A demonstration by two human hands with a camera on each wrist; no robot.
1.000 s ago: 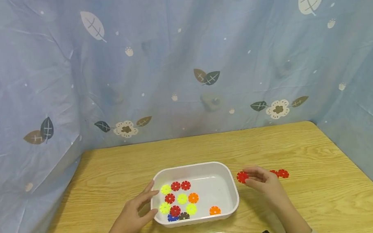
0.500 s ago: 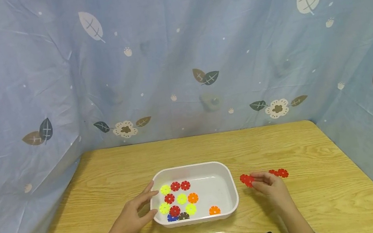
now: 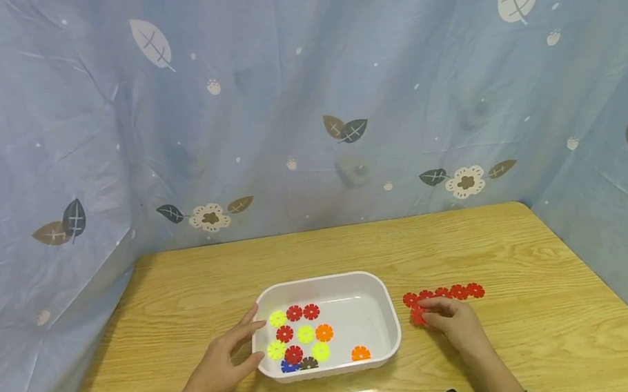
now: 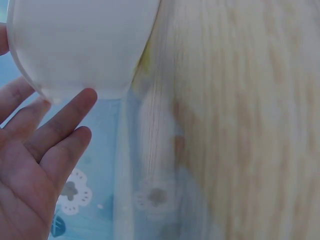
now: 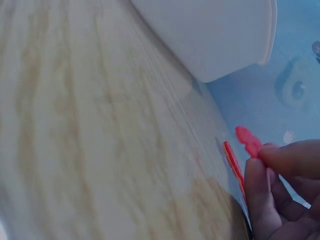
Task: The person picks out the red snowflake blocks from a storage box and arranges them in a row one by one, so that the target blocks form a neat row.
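My right hand (image 3: 454, 320) pinches a red notched plastic disc (image 3: 417, 316) between thumb and fingertips. In the right wrist view, this red disc (image 5: 248, 141) is held a little above the table. Just beyond the fingers, several similar red discs form a row (image 3: 476, 291) on the table, partly covered by the hand. My left hand (image 3: 226, 360) rests against the left end of a white plastic bin (image 3: 344, 368), fingers and thumb spread at its rim. In the left wrist view, the left fingers (image 4: 65, 122) look mostly straight and touch the bin wall (image 4: 85, 55).
Inside the bin lie loose discs: red ones (image 3: 311, 311), yellow ones (image 3: 320, 351), orange ones (image 3: 324, 333), a blue one (image 3: 289, 366) and a dark one (image 3: 308, 364). The wooden table (image 3: 323, 250) meets a blue patterned curtain (image 3: 276, 125) at the back and sides.
My right hand has moved the red disc slightly right and nearer to me, from beside the bin to in front of the row's left end. More of the row shows. The left hand stays put.
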